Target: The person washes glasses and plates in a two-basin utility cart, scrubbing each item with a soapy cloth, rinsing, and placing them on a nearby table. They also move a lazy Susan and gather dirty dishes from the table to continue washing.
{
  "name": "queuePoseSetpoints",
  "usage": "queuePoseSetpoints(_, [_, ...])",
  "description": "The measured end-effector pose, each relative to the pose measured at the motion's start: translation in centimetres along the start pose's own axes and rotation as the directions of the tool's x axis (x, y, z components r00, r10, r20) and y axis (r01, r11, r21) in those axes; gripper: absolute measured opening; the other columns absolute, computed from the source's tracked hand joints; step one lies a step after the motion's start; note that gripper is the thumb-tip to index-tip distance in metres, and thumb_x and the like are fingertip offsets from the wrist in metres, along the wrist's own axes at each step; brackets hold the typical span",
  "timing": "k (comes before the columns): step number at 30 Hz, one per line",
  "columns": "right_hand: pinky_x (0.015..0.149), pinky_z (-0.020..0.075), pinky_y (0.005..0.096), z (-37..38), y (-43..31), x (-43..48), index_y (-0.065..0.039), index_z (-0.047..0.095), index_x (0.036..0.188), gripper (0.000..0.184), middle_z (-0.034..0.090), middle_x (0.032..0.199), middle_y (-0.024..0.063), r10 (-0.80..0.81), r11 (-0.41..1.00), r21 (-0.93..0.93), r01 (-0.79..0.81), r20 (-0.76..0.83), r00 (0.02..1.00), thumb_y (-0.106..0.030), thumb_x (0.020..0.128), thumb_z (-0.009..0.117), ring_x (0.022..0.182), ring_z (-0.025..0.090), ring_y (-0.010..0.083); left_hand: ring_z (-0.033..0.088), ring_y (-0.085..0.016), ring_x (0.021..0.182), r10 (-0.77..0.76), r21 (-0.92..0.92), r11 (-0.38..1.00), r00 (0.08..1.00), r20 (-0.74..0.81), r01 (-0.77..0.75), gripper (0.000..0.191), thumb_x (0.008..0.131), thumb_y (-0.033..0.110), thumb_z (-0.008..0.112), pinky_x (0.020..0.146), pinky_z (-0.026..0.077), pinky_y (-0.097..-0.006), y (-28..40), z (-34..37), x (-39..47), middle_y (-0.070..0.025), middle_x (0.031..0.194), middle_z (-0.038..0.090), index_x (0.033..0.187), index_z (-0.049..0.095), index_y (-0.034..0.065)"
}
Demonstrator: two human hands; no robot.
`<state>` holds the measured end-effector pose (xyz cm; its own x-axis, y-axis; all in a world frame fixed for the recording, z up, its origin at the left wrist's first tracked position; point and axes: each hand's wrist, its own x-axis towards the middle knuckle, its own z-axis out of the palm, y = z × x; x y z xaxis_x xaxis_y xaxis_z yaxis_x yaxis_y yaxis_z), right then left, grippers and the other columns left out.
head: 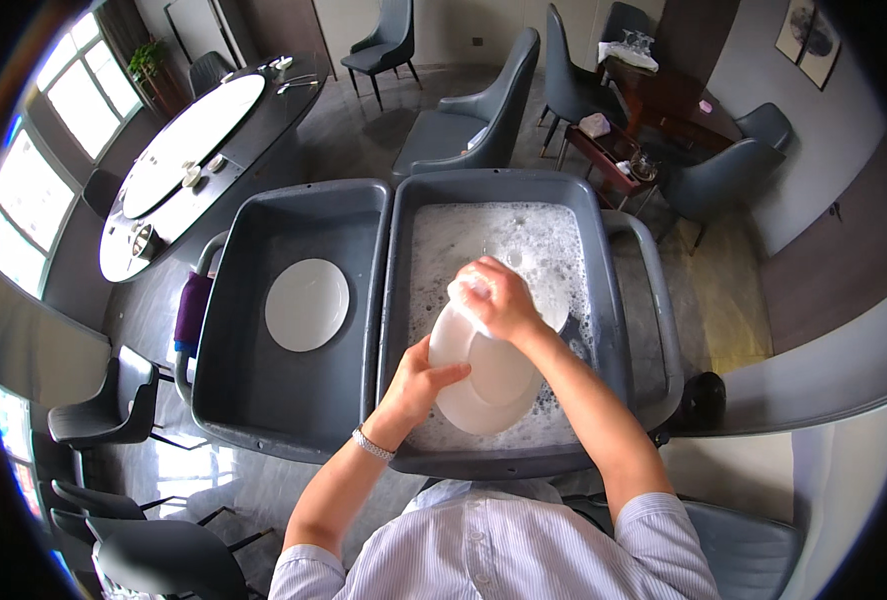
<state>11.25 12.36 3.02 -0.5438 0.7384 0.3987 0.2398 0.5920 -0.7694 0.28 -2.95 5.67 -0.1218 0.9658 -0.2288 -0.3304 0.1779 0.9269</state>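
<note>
My left hand [422, 382] grips the left rim of a white plate [488, 397], its thumb over the face turned up to me. The plate is tilted above the suds in the right-hand grey plastic tub [514, 187]. In my right hand [502, 296] is a wad of white cloth or sponge [462, 289], pressed at the plate's far edge; my fingers cover most of it. Behind my right wrist, another white dish [556, 307] shows partly in the foamy water [443, 232]. A white plate [307, 304] lies in the left-hand grey tub [226, 375].
The tubs rest on a cart with a grey handle [661, 300] at the right. A purple cloth [192, 307] hangs on the left handle. Beyond stand an upholstered armchair [458, 135], a large oval table [256, 150] and a small reddish-brown drawer stand [601, 161].
</note>
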Motion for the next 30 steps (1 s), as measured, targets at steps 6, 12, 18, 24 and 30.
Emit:
queuePoseSetpoints(6, [0.072,0.0474,0.0404,-2.1,2.8,0.0,-0.006,0.061,0.092,0.024,0.063,0.088,0.0157,0.306,0.951,-0.032,-0.306,0.003,0.952,-0.027,0.082,0.055,0.081,0.06,0.0341,0.059,-0.02,0.096,-0.03,-0.087,0.996,0.999,-0.022,0.028,0.045,0.073,-0.001,0.065,0.085,0.048,-0.0334,0.4,0.0,-0.2,-0.0102,0.102,0.061,0.115,0.049,-0.0015])
queuePoseSetpoints(12, [0.078,0.0442,0.0397,-0.6,-1.2,-0.3,-0.01,0.063,0.093,0.019,0.059,0.092,0.0097,-0.2,0.979,-0.025,0.2,0.018,0.98,-0.017,0.076,0.058,0.088,0.057,0.0295,0.06,-0.019,0.094,-0.1,-0.046,0.994,0.994,0.042,0.102,0.044,0.073,0.002,0.065,0.084,0.047,-0.0316,1.0,-0.8,0.8,-0.009,0.101,0.061,0.114,0.051,-0.0007])
queuePoseSetpoints(18, [0.085,0.0416,0.0402,-0.6,-3.6,-0.6,-0.01,0.062,0.095,0.025,0.057,0.095,0.0089,-0.326,0.937,-0.11,0.331,0.056,0.944,-0.01,0.07,0.059,0.092,0.055,0.0282,0.06,-0.018,0.092,-0.063,-0.046,0.997,0.998,0.008,0.064,0.042,0.072,0.003,0.066,0.083,0.047,-0.0308,0.2,-0.2,0.5,-0.0082,0.101,0.061,0.112,0.052,0.0001])
queuePoseSetpoints(24, [0.084,0.0442,0.0394,-0.8,-2.4,-1.1,-0.005,0.059,0.102,0.027,0.056,0.103,0.0111,-0.407,0.894,-0.106,0.436,0.214,0.888,-0.008,0.075,0.058,0.096,0.054,0.0305,0.059,-0.015,0.088,-0.066,-0.098,0.993,0.998,-0.02,0.064,0.041,0.072,0.006,0.066,0.079,0.046,-0.0282,-0.5,-0.2,-0.5,-0.0078,0.097,0.062,0.111,0.053,-0.0018])
queuePoseSetpoints(30, [0.084,0.0467,0.0358,-0.6,-2.6,-1.2,-0.003,0.059,0.102,0.028,0.056,0.104,0.0124,-0.183,0.982,0.0,0.186,0.196,0.964,-0.004,0.074,0.06,0.096,0.056,0.0293,0.06,-0.015,0.085,-0.055,-0.132,0.99,0.998,-0.04,0.049,0.039,0.073,0.007,0.065,0.076,0.048,-0.0277,-1.0,0.2,-0.7,-0.0078,0.096,0.062,0.109,0.053,-0.0016])
